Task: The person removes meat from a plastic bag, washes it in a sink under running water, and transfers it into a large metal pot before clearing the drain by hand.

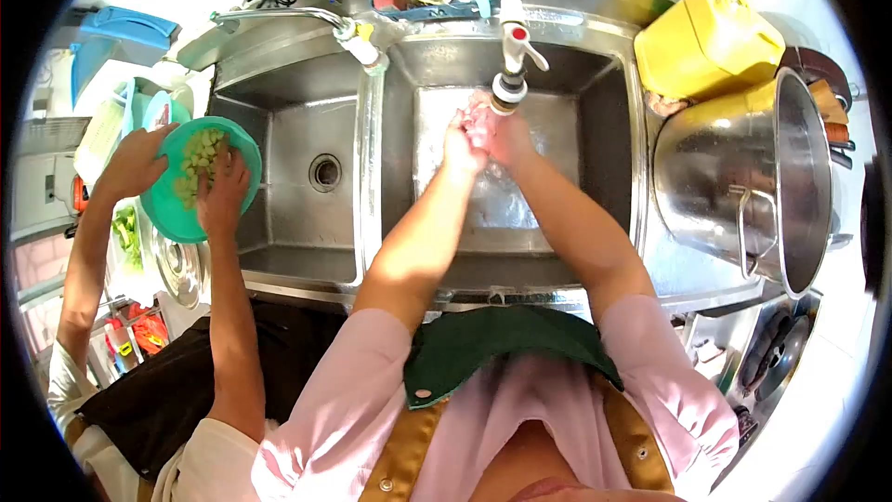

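Note:
My left hand (pixel 465 141) and my right hand (pixel 507 135) are brought together under the tap (pixel 511 84) over the right-hand sink basin (pixel 544 214). They touch each other just below the spout. Their fingers overlap and look bright, pinkish and blurred, so I cannot make out their exact pose or whether anything is between them. The tap is white with a red-marked lever and a dark ring near its spout. The steel basin floor beneath my hands looks wet and shiny.
At left, another person's hands hold a green bowl (pixel 165 204) of pale chopped pieces beside the left basin (pixel 307 232). A second tap (pixel 367 48) overhangs the divider. On the right stand a yellow jug (pixel 701 46) and a large steel pot (pixel 725 172) on its side.

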